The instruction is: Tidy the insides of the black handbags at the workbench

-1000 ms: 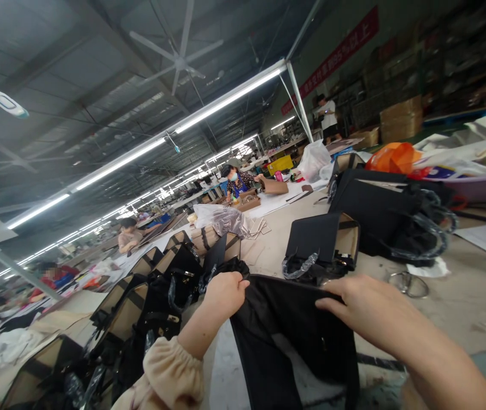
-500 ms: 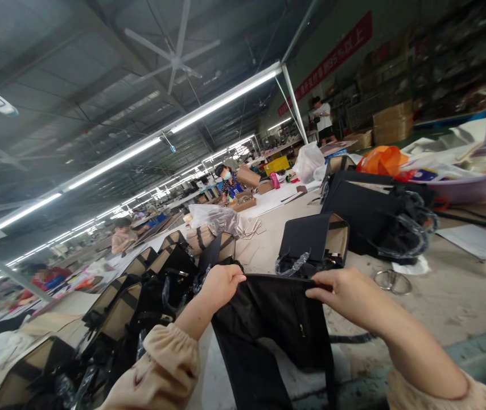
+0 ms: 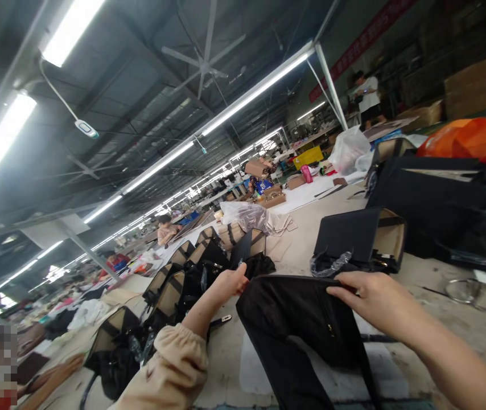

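Note:
A black bag lining [image 3: 294, 302] with a zipped pocket hangs between my hands, its top edge drawn fairly straight. My left hand [image 3: 228, 283] is closed at the upper left corner of the lining, the fingertips partly hidden. With thumb and fingers my right hand [image 3: 365, 289] pinches the upper right corner. Long black panels droop from the lining toward the table's front edge, over a white sheet [image 3: 255, 364]. Behind it stands a black handbag [image 3: 345, 236] with a beige inside and a plastic-wrapped handle.
Several black handbags [image 3: 170, 290] stand in a row at left. More black bags [image 3: 431, 193] and metal rings [image 3: 476, 295] lie at right. A clear plastic bag [image 3: 247, 216] lies farther back. Co-workers sit along the tables; one person is close at lower left.
My view has turned left, so the scene shifts right in the picture. Both hands keep the lining stretched between them. A person has come into view at lower left.

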Motion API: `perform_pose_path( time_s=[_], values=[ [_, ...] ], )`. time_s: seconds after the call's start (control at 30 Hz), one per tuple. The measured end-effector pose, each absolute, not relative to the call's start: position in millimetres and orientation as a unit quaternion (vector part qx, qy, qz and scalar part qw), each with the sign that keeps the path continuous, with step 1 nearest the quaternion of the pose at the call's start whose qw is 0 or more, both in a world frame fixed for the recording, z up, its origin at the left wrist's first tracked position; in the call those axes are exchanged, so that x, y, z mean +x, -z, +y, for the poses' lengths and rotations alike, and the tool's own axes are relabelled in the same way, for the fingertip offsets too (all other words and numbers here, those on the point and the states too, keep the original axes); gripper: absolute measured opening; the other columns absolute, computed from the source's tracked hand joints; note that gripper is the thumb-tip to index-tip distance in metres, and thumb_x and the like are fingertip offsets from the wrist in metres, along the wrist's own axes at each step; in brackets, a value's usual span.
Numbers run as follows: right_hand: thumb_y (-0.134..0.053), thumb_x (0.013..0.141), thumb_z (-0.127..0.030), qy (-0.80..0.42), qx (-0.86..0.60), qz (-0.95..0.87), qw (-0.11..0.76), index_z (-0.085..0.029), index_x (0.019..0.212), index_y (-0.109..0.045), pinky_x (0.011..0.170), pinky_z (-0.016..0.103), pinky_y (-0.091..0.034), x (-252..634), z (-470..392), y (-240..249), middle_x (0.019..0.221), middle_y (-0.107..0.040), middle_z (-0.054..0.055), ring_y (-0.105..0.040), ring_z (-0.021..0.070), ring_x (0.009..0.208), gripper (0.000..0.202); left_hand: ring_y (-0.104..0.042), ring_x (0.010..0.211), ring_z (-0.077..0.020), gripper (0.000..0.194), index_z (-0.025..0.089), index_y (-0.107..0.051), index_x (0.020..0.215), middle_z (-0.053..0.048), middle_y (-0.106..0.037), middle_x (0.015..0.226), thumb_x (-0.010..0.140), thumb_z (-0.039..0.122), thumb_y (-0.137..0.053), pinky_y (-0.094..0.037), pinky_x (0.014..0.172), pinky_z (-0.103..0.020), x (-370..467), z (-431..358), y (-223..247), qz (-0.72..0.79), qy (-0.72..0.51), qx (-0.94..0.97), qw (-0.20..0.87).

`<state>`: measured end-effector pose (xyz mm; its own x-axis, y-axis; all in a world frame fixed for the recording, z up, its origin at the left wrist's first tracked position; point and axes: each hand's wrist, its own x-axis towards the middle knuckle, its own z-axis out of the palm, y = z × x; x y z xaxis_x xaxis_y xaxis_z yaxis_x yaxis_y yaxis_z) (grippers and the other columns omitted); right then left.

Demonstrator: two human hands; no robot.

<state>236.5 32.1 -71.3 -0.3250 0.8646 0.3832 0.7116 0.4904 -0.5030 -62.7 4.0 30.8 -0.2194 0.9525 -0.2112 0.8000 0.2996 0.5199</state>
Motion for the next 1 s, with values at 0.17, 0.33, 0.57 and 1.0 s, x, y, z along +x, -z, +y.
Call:
perform_pose_path(
  time_s=[0.17, 0.33, 0.57, 1.0],
  values=[
    [-0.047, 0.088, -0.046, -0.124, -0.490, -0.807, 0.305, -0.025, 0.075, -0.065, 0.058, 0.027, -0.036, 237.4, 30.2, 68.5, 0.071, -0.069, 0.000, -0.065, 0.0194, 0.071, 0.030, -0.063, 0.075, -0.0197, 0.036, 0.016, -0.066, 0.066, -0.006, -0.068, 0.071, 0.086, 0.040, -0.047, -0.041, 0.066, -0.026, -54.4, -10.5, -30.1, 0.714, 0.076, 0.695, -0.021],
    [-0.046, 0.088, -0.047, -0.112, -0.490, -0.811, 0.299, -0.023, 0.072, -0.063, 0.057, 0.026, -0.033, 238.1, 24.9, 63.2, 0.070, -0.068, 0.000, -0.062, 0.0171, 0.069, 0.033, -0.064, 0.087, -0.0244, 0.037, 0.016, -0.066, 0.075, -0.012, -0.070, 0.085, 0.090, 0.036, -0.039, -0.041, 0.074, -0.030, -47.7, -13.6, -20.4, 0.730, 0.090, 0.676, -0.047],
    [-0.047, 0.088, -0.049, -0.118, -0.492, -0.808, 0.302, -0.021, 0.065, -0.056, 0.054, 0.025, -0.028, 241.5, 22.8, 65.9, 0.060, -0.061, -0.001, -0.056, 0.0138, 0.060, 0.037, -0.064, 0.066, -0.0202, 0.053, 0.017, -0.060, 0.062, -0.007, -0.066, 0.062, 0.089, 0.053, -0.033, -0.039, 0.059, -0.026, -52.1, -24.1, -33.7, 0.726, 0.121, 0.675, 0.054],
    [-0.053, 0.086, -0.043, -0.118, -0.449, -0.826, 0.319, -0.021, 0.094, -0.065, 0.067, 0.026, -0.040, 243.3, 19.0, 75.8, 0.093, -0.067, 0.004, -0.062, 0.0178, 0.082, 0.026, -0.066, 0.062, -0.0182, 0.055, 0.018, -0.064, 0.061, -0.003, -0.066, 0.052, 0.089, 0.053, -0.033, -0.045, 0.066, -0.024, -59.0, -45.7, -30.6, 0.770, 0.070, 0.628, 0.092]
  ],
)
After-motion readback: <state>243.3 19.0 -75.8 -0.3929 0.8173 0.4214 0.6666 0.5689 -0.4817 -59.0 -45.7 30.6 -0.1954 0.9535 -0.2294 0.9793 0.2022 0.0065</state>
